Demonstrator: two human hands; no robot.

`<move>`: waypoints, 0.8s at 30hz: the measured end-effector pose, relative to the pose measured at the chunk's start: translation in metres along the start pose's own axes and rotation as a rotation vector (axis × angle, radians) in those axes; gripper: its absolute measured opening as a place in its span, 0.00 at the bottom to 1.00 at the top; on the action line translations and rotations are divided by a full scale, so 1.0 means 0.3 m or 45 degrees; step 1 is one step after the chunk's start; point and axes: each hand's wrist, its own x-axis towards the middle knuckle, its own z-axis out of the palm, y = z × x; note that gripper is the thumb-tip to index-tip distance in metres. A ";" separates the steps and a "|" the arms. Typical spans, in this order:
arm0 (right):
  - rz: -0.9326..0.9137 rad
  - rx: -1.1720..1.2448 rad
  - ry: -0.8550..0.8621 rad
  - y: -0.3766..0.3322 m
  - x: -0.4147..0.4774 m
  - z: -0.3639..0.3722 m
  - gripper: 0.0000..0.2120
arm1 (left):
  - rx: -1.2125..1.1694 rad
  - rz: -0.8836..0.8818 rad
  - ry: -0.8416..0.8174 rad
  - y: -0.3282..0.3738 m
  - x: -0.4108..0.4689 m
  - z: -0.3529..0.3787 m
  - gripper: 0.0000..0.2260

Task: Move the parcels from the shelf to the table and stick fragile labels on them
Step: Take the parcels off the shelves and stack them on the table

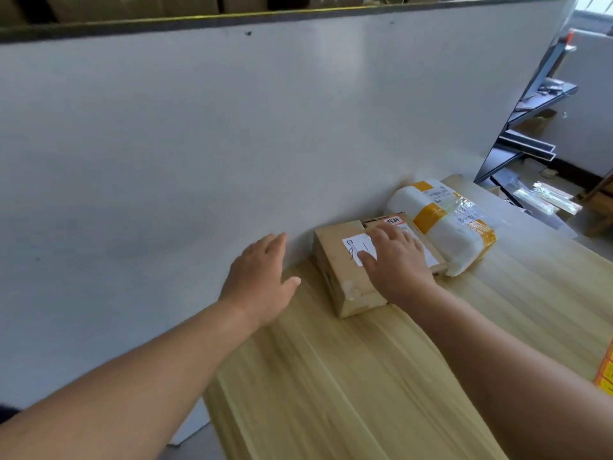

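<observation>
My right hand (396, 260) presses flat on the cardboard parcel (348, 277) at centre frame, left hand (262, 280) hovering open-fingered over the table (331, 376).

Cardboard box (345, 277) with white shipping label (358, 249) bearing handwritten marks like "9" and a dash, small red-bordered sticker (393, 221) with illegible characters, white padded parcel (444, 224) with label print too blurred to read

Two parcels on the table: one cardboard box (345, 270), one white taped bundle (444, 220); possibly a third beneath.
</observation>
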 end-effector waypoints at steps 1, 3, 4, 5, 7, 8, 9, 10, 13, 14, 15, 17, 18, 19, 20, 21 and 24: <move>-0.033 0.003 0.000 -0.047 -0.014 -0.017 0.23 | 0.011 0.001 0.023 -0.021 -0.030 -0.041 0.33; -0.103 0.009 0.008 -0.144 -0.050 -0.057 0.23 | 0.026 0.002 0.062 -0.063 -0.098 -0.125 0.33; -0.141 0.011 0.014 -0.195 -0.072 -0.080 0.23 | 0.042 0.004 0.083 -0.085 -0.137 -0.167 0.33; -0.177 0.013 0.018 -0.248 -0.098 -0.102 0.23 | 0.062 0.005 0.108 -0.108 -0.180 -0.210 0.33; -0.242 0.010 0.025 -0.362 -0.156 -0.147 0.23 | 0.107 0.005 0.157 -0.158 -0.275 -0.296 0.33; -0.274 0.001 0.027 -0.420 -0.187 -0.167 0.23 | 0.130 0.002 0.179 -0.183 -0.325 -0.339 0.33; -0.310 -0.016 0.035 -0.480 -0.221 -0.185 0.24 | 0.153 -0.004 0.199 -0.212 -0.379 -0.384 0.33; -0.352 -0.038 0.048 -0.542 -0.257 -0.199 0.24 | 0.178 -0.011 0.220 -0.241 -0.438 -0.430 0.33; -0.472 -0.076 0.088 -0.727 -0.372 -0.234 0.24 | 0.258 -0.040 0.285 -0.339 -0.617 -0.559 0.32; -0.505 -0.077 0.100 -0.791 -0.412 -0.246 0.25 | 0.287 -0.050 0.308 -0.373 -0.679 -0.601 0.33; -0.538 -0.076 0.116 -0.855 -0.454 -0.257 0.25 | 0.314 -0.065 0.330 -0.406 -0.741 -0.645 0.33; -0.606 -0.072 0.156 -0.983 -0.537 -0.280 0.25 | 0.350 -0.108 0.363 -0.472 -0.868 -0.731 0.33; -0.639 -0.067 0.173 -1.047 -0.579 -0.292 0.25 | 0.360 -0.126 0.383 -0.503 -0.932 -0.774 0.34; -0.669 -0.063 0.189 -1.109 -0.620 -0.302 0.25 | 0.370 -0.141 0.407 -0.535 -0.996 -0.816 0.34; -0.699 -0.058 0.203 -1.170 -0.660 -0.313 0.25 | 0.381 -0.151 0.439 -0.567 -1.058 -0.857 0.34; -0.729 -0.051 0.218 -1.231 -0.698 -0.324 0.25 | 0.392 -0.163 0.474 -0.600 -1.119 -0.895 0.34; -0.808 -0.020 0.275 -1.408 -0.803 -0.356 0.25 | 0.423 -0.227 0.550 -0.700 -1.287 -0.999 0.34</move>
